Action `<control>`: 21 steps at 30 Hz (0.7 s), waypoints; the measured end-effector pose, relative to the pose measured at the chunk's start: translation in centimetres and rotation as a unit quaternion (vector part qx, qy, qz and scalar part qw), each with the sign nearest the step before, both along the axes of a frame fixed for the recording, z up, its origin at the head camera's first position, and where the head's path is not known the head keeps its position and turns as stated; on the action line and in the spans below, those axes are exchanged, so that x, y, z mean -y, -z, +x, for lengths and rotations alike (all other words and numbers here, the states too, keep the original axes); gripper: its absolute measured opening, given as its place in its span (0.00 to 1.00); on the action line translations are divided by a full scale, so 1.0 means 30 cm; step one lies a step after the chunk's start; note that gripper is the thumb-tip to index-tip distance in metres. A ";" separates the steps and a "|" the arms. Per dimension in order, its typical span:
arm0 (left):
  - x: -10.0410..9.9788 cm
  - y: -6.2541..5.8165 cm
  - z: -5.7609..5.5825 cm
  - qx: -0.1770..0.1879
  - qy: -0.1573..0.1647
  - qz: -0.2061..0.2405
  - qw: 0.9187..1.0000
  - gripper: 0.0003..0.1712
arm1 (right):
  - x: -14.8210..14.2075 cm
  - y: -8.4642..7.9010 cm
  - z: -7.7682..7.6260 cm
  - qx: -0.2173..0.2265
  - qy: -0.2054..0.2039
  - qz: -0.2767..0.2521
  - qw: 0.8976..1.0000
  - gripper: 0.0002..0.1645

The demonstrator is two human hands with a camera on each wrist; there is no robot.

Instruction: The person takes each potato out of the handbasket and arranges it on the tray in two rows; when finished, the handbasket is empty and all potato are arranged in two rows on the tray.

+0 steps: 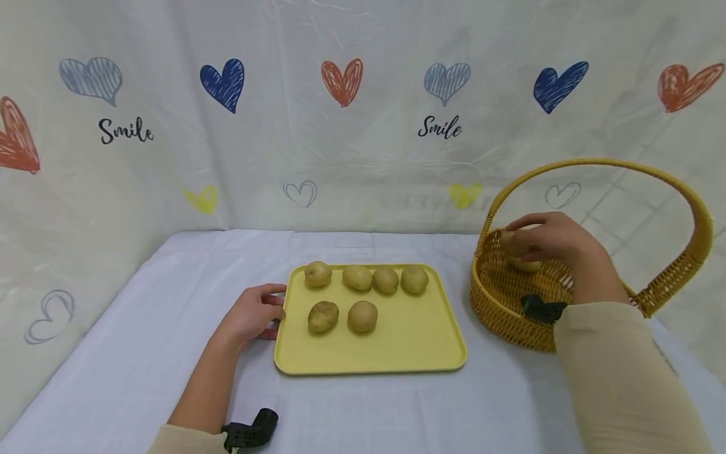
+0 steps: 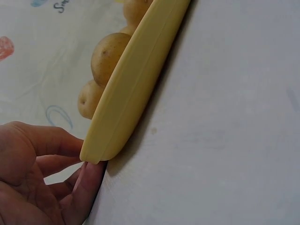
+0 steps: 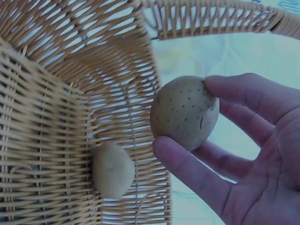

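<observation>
My right hand [image 1: 558, 236] pinches a potato [image 3: 185, 112] between thumb and fingertips, up at the left rim of the wicker basket [image 1: 505, 326]. Inside that basket, below the held one, lies another potato [image 3: 112, 170]. At the left edge of the yellow tray [image 1: 414, 337], my left hand [image 1: 253, 313] grips the rim, with a finger on top and another digit under it in the left wrist view. Several potatoes sit on the tray: a back row that includes one potato [image 1: 414, 279] at its right end, and a front pair with a darker, blotchy potato [image 1: 323, 316].
The basket's tall arched handle [image 1: 601, 162] rises over my right forearm. A white cloth [image 1: 351, 416] covers the table. Behind it hangs a pale sheet [image 1: 386, 164] printed with hearts and words. Black wrist cameras [image 1: 252, 432] sit on both wrists.
</observation>
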State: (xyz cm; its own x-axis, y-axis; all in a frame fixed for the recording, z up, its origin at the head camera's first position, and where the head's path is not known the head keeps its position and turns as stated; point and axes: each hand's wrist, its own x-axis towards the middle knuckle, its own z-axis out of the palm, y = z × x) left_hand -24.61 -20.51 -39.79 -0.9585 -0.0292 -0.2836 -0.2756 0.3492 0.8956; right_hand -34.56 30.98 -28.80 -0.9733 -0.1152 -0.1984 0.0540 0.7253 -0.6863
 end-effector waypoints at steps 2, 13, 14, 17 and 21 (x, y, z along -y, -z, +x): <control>0.002 0.000 0.000 0.000 0.000 -0.001 1.000 0.36 | 0.002 -0.004 0.006 -0.001 0.014 -0.009 1.000 0.38; 0.004 -0.003 0.000 -0.001 0.004 -0.001 1.000 0.36 | 0.033 -0.014 0.064 -0.027 0.073 -0.062 0.995 0.42; 0.003 -0.003 0.001 -0.001 0.004 -0.001 1.000 0.36 | 0.035 -0.014 0.068 -0.031 0.078 -0.068 0.994 0.42; 0.003 -0.003 0.000 0.000 0.002 -0.002 1.000 0.36 | 0.038 -0.013 0.079 -0.039 0.082 -0.085 0.992 0.42; 0.005 -0.002 0.000 0.000 0.003 -0.002 1.000 0.36 | 0.049 -0.016 0.093 -0.045 0.082 -0.107 0.990 0.41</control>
State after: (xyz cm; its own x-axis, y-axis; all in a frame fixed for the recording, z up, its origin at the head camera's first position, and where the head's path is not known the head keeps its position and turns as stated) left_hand -24.62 -20.67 -39.73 -0.9584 -0.0249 -0.2842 -0.2743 0.3545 0.8939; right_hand -31.77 29.51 -28.32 -0.9951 0.0157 -0.0979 0.0904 0.5496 -0.8305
